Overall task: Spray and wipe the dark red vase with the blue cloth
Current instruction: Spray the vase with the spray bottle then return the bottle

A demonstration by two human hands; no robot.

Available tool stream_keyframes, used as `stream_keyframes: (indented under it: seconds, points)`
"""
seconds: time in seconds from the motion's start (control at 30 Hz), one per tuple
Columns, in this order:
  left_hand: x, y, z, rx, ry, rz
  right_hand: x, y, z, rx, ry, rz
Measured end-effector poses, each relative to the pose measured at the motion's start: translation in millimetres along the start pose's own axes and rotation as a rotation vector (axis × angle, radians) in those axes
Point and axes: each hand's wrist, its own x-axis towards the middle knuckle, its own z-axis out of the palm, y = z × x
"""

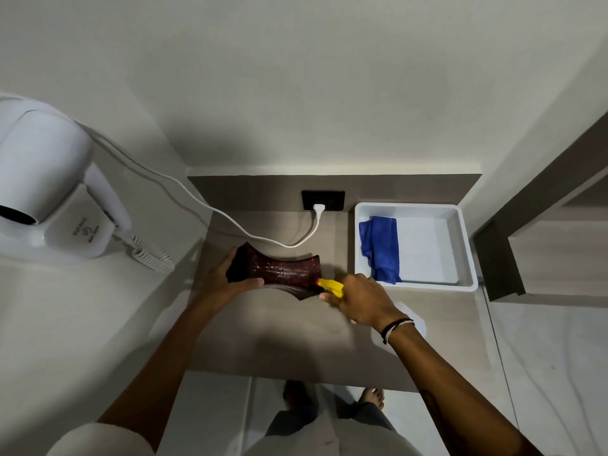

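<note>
Left hand (230, 278) grips the dark red vase (283, 270) at its open mouth, lifted sideways over the counter (279, 340); long axis runs left-right, mouth left. Right hand (358, 299) closed on yellow-nozzled spray bottle (330, 286), nozzle touching the vase's base. Blue cloth (381, 248) lies in white tray (465, 248) at right. Near counter edge open.

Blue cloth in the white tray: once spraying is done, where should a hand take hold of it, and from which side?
Grip the blue cloth from above at its bunched upper end, probably with the right hand, which is nearer. It lies crumpled along the left wall of the white tray, so a sideways approach would meet the rim, while the folds give the fingers something to pinch. That hand holds the yellow sprayer now.
</note>
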Motion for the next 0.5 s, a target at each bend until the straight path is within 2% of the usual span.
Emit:
stream_keyframes:
  seconds: [0.17,0.3,0.5]
  points:
    - [-1.1,5.7,-5.2,0.238,-0.021,0.03,-7.2,3.2,-6.2,0.117,-0.04,0.012]
    - [-2.4,12.6,-0.1,0.32,0.091,0.127,-14.5,-5.0,-7.5,0.215,-0.047,-0.107]
    - [1.6,29.4,13.0,0.162,0.22,-0.095,-19.1,-35.5,-8.7,0.281,-0.004,-0.289]
